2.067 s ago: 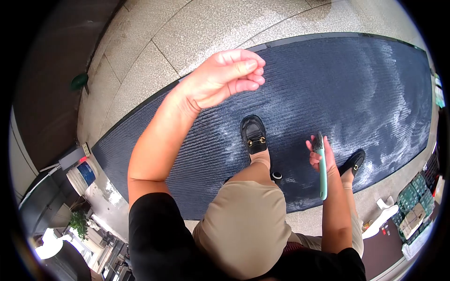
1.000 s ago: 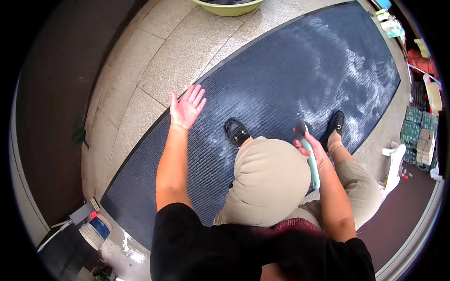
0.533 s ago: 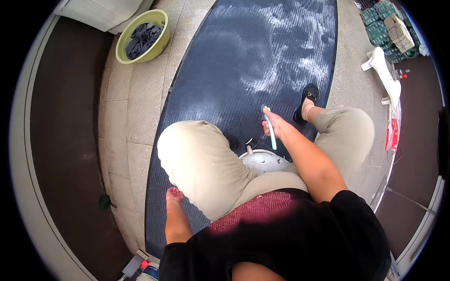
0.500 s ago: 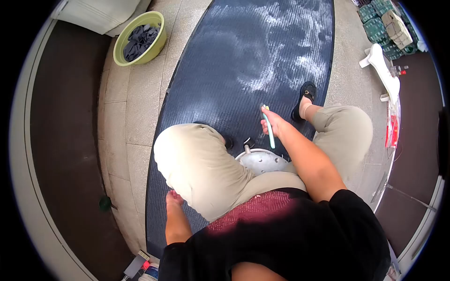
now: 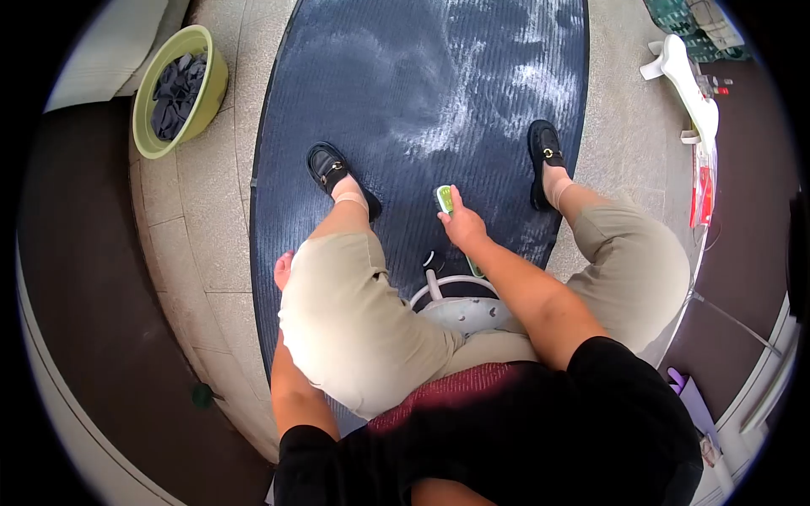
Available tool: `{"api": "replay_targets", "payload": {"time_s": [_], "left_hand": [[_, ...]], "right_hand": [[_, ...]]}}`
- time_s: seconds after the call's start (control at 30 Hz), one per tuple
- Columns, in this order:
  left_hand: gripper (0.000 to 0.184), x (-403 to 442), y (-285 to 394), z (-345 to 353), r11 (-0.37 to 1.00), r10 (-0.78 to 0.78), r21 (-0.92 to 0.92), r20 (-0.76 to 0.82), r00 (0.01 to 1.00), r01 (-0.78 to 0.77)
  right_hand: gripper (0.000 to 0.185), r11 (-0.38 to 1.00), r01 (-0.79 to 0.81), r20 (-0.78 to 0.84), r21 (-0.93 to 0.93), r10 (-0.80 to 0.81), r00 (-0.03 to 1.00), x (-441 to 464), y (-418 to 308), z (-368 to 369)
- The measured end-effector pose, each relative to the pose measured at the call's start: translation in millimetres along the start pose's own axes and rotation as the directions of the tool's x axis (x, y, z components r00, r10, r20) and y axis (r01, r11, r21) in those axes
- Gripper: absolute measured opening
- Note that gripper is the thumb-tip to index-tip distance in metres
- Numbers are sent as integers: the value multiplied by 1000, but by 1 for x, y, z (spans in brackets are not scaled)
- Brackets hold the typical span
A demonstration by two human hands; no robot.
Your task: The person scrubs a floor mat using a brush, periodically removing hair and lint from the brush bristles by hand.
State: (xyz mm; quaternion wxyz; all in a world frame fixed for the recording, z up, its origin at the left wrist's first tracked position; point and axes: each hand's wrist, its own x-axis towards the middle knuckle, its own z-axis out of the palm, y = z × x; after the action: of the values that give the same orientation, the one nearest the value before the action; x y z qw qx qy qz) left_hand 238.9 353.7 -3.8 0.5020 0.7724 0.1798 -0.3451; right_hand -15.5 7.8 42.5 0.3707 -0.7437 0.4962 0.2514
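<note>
Holding a green-and-white brush [image 5: 445, 199] in a closed right hand [image 5: 462, 226], over the dark ribbed mat [image 5: 405, 173] and between the black shoes [image 5: 327, 167] — cannot tell whether touching the mat. Seeing nothing in the left hand [image 5: 284, 270], partly hidden beside the trouser leg [image 5: 325, 312]; cannot tell how far curled. Looks only partway along, judging by the mat: marked with white streaks [image 5: 439, 139] across the far stretch, mostly plain dark nearer the stool [image 5: 464, 314] — probably unfinished while so uneven.
</note>
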Motion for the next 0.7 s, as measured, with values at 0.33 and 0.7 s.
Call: {"api": "replay_targets", "payload": {"time_s": [0.33, 0.7], "left_hand": [[22, 121, 138, 147, 901, 430, -15, -87, 898, -433], [17, 124, 72, 110, 930, 366, 134, -283, 887, -341]], "right_hand": [[60, 967, 80, -281, -244, -150, 948, 175, -47, -69], [73, 890, 335, 159, -310, -299, 941, 106, -23, -21]]}}
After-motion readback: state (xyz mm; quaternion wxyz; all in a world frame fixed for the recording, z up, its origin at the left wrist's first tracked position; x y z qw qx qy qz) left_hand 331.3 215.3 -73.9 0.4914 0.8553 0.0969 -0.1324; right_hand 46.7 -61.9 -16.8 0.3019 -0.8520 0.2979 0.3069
